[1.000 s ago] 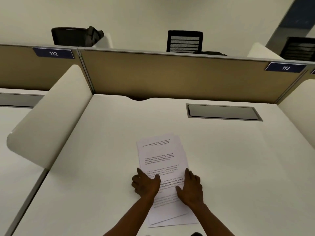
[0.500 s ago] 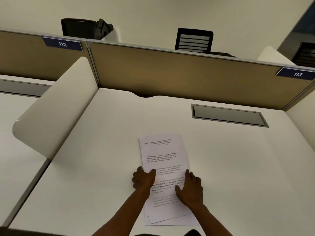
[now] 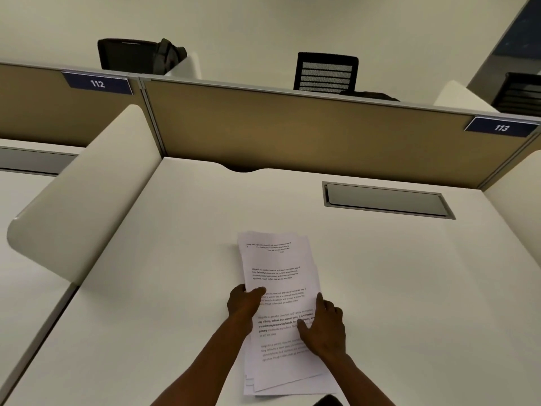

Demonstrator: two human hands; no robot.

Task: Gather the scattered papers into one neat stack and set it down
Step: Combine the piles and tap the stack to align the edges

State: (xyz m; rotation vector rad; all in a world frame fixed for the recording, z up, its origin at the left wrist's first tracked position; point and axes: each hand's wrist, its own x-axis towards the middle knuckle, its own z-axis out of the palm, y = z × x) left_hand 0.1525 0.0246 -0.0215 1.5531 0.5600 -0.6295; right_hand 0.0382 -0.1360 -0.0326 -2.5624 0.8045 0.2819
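A loose stack of printed white papers (image 3: 278, 276) lies on the white desk (image 3: 175, 259) in front of me, its sheets slightly fanned at the near and far ends. My left hand (image 3: 244, 303) grips the stack's left edge, thumb on top of the top sheet. My right hand (image 3: 323, 329) rests flat on the stack's right side with fingers spread, pressing the sheets down. The stack's near right part is hidden under my right hand and forearm.
A curved white side divider (image 3: 79, 206) rises at the desk's left. A tan back partition (image 3: 292, 133) carries number plates 112 (image 3: 97, 83) and 113 (image 3: 501, 128). A grey cable flap (image 3: 386, 200) sits in the desk at back right. Black chairs (image 3: 325, 73) stand beyond.
My left hand has slid from on top of the sheets to the stack's left edge and closed on it. The view shifted a little; the papers look more squared.
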